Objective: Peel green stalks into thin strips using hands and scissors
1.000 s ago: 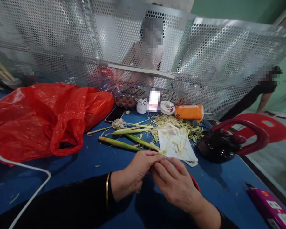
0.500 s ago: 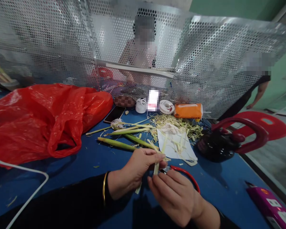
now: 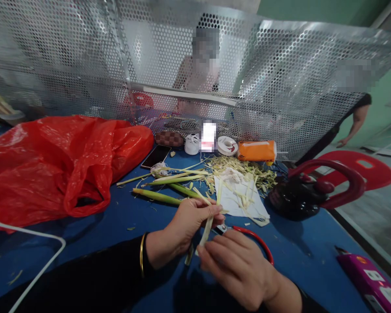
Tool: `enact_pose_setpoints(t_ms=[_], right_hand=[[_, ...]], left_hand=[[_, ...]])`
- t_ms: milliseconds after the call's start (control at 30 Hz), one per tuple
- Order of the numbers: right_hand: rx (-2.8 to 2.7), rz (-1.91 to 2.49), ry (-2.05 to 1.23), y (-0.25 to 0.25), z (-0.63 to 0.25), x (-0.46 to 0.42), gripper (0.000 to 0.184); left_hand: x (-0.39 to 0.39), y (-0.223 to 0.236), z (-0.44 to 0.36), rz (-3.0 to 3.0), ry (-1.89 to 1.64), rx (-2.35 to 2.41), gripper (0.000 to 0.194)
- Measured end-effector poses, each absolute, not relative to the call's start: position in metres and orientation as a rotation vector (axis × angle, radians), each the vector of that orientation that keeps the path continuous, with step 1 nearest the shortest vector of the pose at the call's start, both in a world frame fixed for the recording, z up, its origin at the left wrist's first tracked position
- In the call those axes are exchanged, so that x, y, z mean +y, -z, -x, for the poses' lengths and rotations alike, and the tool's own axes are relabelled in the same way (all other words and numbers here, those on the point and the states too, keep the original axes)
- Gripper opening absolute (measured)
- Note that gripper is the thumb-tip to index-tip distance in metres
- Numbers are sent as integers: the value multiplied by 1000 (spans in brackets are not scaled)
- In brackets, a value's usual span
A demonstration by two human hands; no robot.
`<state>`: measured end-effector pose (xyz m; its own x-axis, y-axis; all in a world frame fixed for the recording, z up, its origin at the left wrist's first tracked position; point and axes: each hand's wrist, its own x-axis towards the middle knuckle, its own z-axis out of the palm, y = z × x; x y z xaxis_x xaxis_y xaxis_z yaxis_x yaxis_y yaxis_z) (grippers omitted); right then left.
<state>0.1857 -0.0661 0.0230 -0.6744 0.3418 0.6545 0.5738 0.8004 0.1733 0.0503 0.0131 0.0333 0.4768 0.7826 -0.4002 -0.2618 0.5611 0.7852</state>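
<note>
A pale green plant strip point(image 3: 207, 230) runs slantwise between my hands. My left hand point(image 3: 190, 224) pinches it between thumb and fingers near its upper part. The fingers of my right hand point(image 3: 236, 267) close on its lower end. Another short strip point(image 3: 189, 255) hangs below my left palm. Red-handled scissors point(image 3: 256, 236) lie on the table behind my right hand, partly covered by it. Beyond my left hand lie green stalks point(image 3: 158, 196), and farther right a white paper sheet point(image 3: 226, 204) carries thin peeled strips.
A red plastic bag point(image 3: 45, 165) fills the left side. Shredded plant bits point(image 3: 260, 171) are heaped behind the paper. At right stand a black kettle point(image 3: 293, 200) and a purple power strip point(image 3: 368, 274). A perforated metal screen point(image 3: 163, 56) borders the back; people are beyond it.
My right hand has shifted slightly left and down, and more of the plant strip shows between my hands. The person behind the screen has moved a little right.
</note>
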Motion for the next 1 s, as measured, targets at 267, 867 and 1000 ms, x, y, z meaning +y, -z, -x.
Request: enact_pose_setpoints(t_ms=[267, 867, 1000], right_hand=[[-1573, 1493, -284, -34, -205, -48, 13], [-1132, 1405, -985, -28, -200, -47, 27], [-1091, 1379, -1008, -29, -200, -47, 27]], left_hand=[[16, -37, -49, -838, -695, 874, 36], [12, -46, -52, -869, -716, 893, 17], [13, -48, -52, -864, -720, 896, 19]])
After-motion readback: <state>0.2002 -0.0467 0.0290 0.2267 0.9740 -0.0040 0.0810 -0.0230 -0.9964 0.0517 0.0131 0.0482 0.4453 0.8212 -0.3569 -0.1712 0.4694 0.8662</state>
